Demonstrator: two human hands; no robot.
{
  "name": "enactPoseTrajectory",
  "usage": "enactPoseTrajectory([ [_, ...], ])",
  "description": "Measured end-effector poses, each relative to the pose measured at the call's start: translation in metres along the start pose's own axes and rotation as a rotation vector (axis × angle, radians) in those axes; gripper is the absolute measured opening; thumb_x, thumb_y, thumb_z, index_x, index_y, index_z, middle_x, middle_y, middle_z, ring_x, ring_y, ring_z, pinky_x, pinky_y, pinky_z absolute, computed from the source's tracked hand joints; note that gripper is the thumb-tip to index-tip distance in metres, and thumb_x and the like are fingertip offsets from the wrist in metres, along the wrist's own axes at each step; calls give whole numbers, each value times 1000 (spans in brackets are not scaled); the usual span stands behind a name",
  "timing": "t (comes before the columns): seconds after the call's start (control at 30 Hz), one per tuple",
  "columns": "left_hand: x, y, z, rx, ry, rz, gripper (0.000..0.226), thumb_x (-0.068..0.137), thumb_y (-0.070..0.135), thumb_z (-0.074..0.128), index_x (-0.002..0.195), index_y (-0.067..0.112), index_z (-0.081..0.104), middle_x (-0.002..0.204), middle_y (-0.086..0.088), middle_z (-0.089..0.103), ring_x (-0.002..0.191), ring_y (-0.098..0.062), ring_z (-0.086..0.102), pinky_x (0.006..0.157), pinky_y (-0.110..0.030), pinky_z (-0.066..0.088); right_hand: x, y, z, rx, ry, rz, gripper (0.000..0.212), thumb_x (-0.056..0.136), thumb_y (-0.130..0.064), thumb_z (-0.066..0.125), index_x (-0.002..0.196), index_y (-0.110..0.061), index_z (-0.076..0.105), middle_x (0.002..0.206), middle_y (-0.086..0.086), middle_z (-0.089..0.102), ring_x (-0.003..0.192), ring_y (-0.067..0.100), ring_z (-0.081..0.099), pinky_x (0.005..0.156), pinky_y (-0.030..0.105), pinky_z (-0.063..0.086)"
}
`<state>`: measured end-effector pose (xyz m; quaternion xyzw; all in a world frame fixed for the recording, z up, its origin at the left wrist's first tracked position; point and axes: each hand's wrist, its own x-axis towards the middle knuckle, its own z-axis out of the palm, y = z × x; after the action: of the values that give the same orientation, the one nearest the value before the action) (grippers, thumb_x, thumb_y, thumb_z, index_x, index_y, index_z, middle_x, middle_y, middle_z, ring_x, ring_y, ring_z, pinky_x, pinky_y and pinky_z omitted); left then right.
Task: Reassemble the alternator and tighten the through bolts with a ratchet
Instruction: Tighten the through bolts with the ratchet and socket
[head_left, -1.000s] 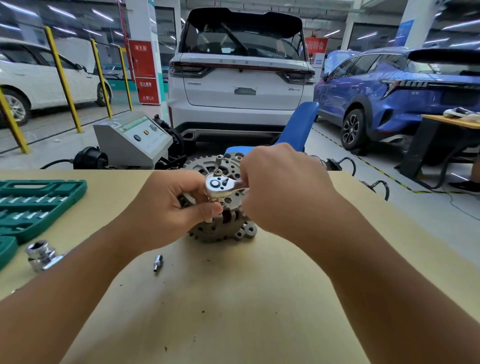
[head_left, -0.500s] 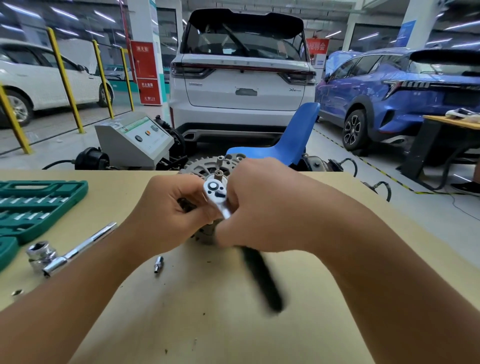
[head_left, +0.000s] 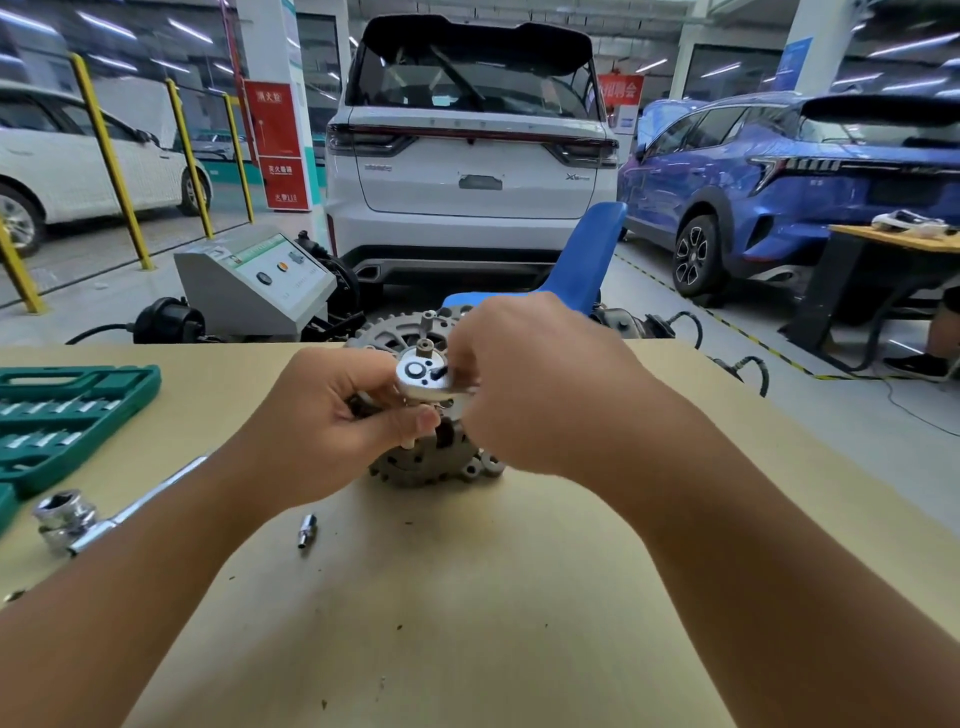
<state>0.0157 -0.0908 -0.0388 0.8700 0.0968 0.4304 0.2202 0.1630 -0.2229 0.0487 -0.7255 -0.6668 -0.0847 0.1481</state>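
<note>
Alternator (head_left: 426, 462) upright on counter (head_left: 467, 597) centre, left hand (head_left: 332, 421) grip curled against its housing, right hand (head_left: 535, 384) grip closed around ratchet (head_left: 423, 376) head above it, loose socket (head_left: 307, 529) nearby.

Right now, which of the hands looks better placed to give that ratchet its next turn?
The right hand, probably. It already grips the ratchet by its handle, with the head seated over the alternator. The left hand holds the alternator steady below the head, so it is better kept there.
</note>
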Motion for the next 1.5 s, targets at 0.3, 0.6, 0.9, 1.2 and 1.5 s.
enactPoseTrajectory([
  [0.3, -1, 0, -2, -2, 23, -38, 17, 87, 28, 78, 95, 13, 80, 80, 5, 75, 69, -9, 65, 65, -21, 48, 1, -1, 0, 117, -67, -20, 7, 73, -25, 68, 74, -24, 61, 67, -11, 58, 55, 11, 54, 45, 24, 43],
  [0.6, -2, 4, 8, -57, 92, -8, 28, 88, 35, 77, 91, 7, 80, 74, -1, 72, 63, -8, 57, 59, -22, 45, 0, -6, 1, 198, -142, -39, 23, 70, -31, 72, 62, -21, 52, 50, -9, 50, 39, 9, 43, 34, 17, 30],
  [0.9, -2, 8, 8, -25, 114, -23, 25, 86, 46, 78, 82, 21, 76, 68, 16, 66, 58, -2, 55, 58, -15, 43, -4, -10, -2, 86, -165, -81, 28, 81, -27, 68, 67, -23, 44, 66, -5, 49, 49, 11, 44, 33, 18, 29],
  [1.2, 0, 10, 9, 46, 73, 2, 14, 88, 34, 79, 84, 21, 77, 72, 20, 66, 61, -1, 58, 61, -10, 42, -2, -3, 3, 5, -54, -35, 31, 82, -28, 67, 64, -20, 43, 60, -5, 49, 49, 14, 43, 43, 23, 28],
  [1.5, 0, 7, 9, 61, 74, -6, 12, 85, 20, 78, 89, 31, 75, 74, 23, 70, 65, 1, 64, 62, -4, 41, 0, 1, 4, -57, 70, 1, 5, 82, -20, 63, 81, -23, 59, 71, -3, 49, 57, 16, 45, 53, 28, 31],
])
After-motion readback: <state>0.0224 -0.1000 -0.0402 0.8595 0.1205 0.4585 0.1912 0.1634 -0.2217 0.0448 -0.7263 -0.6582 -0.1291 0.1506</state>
